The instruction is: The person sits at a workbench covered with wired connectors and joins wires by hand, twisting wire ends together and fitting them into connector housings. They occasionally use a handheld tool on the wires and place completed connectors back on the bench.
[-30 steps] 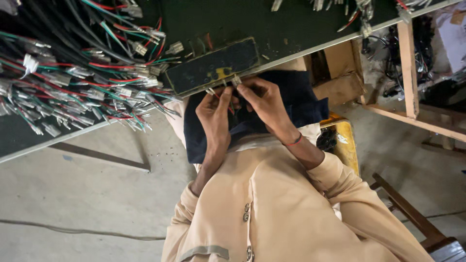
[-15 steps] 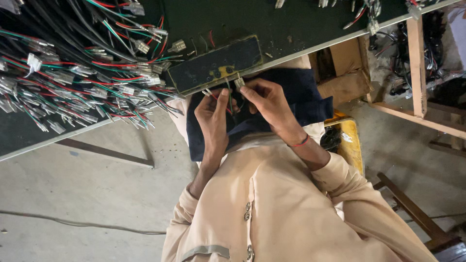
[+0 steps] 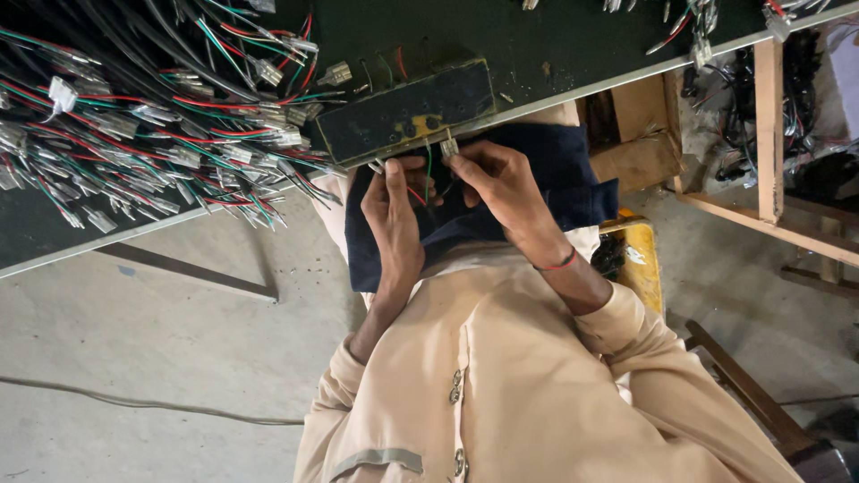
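My left hand (image 3: 392,213) and my right hand (image 3: 503,183) are raised together in front of a dark rectangular box (image 3: 407,112) with a yellow patch, fixed at the table's front edge. Between thumb and fingertips my right hand pinches a small white connector (image 3: 447,146), just below the box. Thin green and red wires (image 3: 422,179) run from it down between my hands. My left hand pinches the wire ends, a metal terminal (image 3: 376,165) showing at its fingertips. Under both hands a dark blue cloth (image 3: 559,183) lies over my lap.
A big heap of red, green, white and black wires with connectors (image 3: 152,116) covers the dark green table (image 3: 555,45) at the left. A wooden frame (image 3: 768,116) stands at the right, a yellow seat (image 3: 640,259) beneath me, a cable (image 3: 134,402) on the concrete floor.
Both hands have stayed at the box with only small finger movements on the connector and wires. The view has drifted slightly.
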